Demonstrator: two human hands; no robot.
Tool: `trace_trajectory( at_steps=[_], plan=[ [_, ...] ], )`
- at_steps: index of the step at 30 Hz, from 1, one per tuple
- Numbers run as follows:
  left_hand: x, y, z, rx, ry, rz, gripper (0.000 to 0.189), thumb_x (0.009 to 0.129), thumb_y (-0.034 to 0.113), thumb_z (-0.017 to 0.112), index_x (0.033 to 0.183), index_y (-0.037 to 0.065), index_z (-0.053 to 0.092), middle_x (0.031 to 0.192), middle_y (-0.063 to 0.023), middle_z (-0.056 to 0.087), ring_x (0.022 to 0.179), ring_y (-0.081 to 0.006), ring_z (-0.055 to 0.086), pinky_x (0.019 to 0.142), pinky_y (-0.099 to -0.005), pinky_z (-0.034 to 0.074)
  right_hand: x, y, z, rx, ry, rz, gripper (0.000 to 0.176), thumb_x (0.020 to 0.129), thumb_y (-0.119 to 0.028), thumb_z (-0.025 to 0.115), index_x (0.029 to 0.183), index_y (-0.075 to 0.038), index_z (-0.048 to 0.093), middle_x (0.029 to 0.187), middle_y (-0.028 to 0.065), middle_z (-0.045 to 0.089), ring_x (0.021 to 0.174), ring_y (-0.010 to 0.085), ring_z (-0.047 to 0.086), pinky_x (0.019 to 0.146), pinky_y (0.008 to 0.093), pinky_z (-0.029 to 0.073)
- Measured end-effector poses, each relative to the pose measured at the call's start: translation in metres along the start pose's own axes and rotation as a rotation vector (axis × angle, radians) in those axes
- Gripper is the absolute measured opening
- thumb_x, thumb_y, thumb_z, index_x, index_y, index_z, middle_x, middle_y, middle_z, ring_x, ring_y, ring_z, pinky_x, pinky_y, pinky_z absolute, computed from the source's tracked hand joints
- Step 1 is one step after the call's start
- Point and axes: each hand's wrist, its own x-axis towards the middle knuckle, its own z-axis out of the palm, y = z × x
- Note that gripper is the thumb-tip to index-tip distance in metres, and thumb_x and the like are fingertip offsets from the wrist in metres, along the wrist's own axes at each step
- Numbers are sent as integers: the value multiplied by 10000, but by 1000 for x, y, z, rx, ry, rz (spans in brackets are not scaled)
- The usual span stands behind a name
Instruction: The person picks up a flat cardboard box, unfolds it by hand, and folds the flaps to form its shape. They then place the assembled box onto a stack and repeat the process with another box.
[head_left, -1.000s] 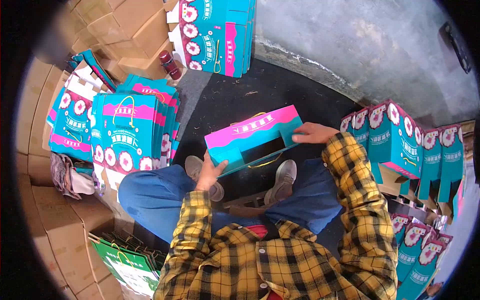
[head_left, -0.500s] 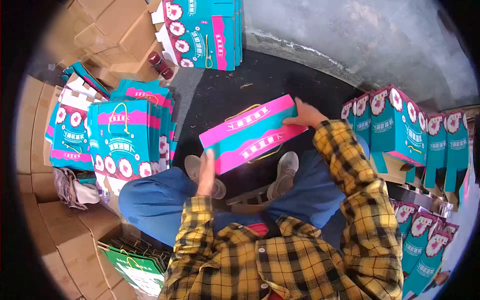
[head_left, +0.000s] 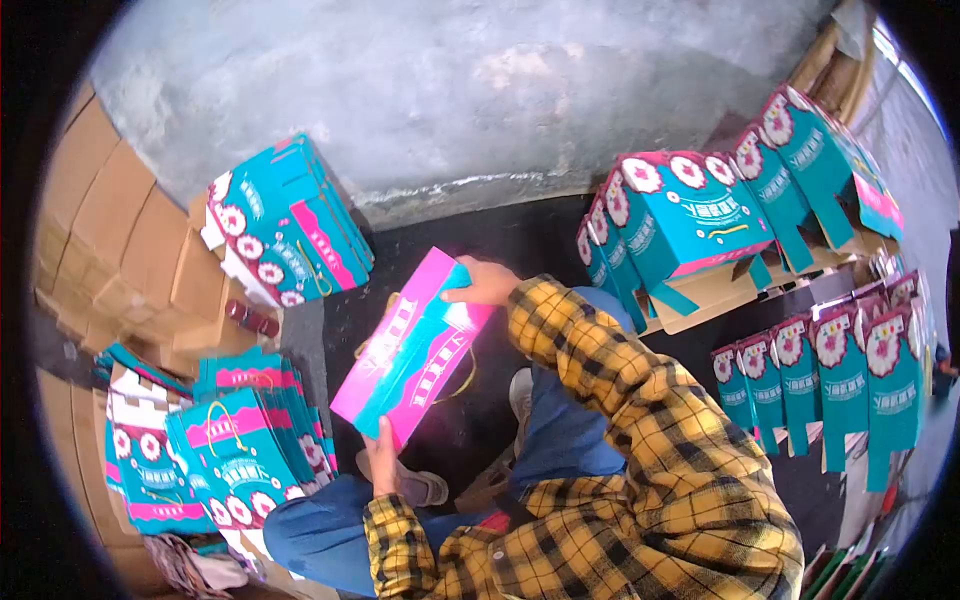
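Note:
A pink and teal carton (head_left: 418,347) with white lettering is held tilted above the dark floor, in front of my legs. My left hand (head_left: 384,464) grips its lower end, thumb on the top face. My right hand (head_left: 484,283) is closed round the upper right end, its thumb lying across the teal strip. A yellow cord handle (head_left: 467,378) sticks out along the carton's right side. The carton's underside is hidden.
Flat printed cartons (head_left: 240,440) stand at the left, and another stack (head_left: 290,225) leans by the wall. Opened cartons (head_left: 700,215) line the back right, with more (head_left: 790,375) in front. Brown cardboard boxes (head_left: 150,215) and a dark red bottle (head_left: 252,318) are at the left.
My view has turned to the right. The carton now slants more steeply, its right-hand end swung upward and away from me. Both hands stay on it.

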Motion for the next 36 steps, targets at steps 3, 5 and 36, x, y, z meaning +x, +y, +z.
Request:
trace_trajectory(
  at_steps=[3,5,36],
  plan=[
    [-12,55,30,54,42,359,524,957,249,546,1386,13,357,1328,-119,458,1196,-216,447,1035,-349,324,-41,-26,-46,157,382,-247,822,755,-583,666,1308,-8,468,1141,239,598,1079,371,579,903,432,453],
    [-19,89,47,117,58,424,460,930,179,562,1324,-1,408,1261,-126,496,1150,-217,476,993,-361,364,-93,-52,-89,229,598,-401,667,835,-414,674,1324,-13,460,1205,209,582,1126,325,564,959,392,429],
    [-72,171,476,362,-660,1180,732,871,196,613,1441,-39,218,1457,-312,263,1314,-448,345,1066,-445,343,-357,346,-323,291,1677,462,700,926,-458,522,1405,16,330,1142,99,569,952,168,557,774,318,466]
  ],
)
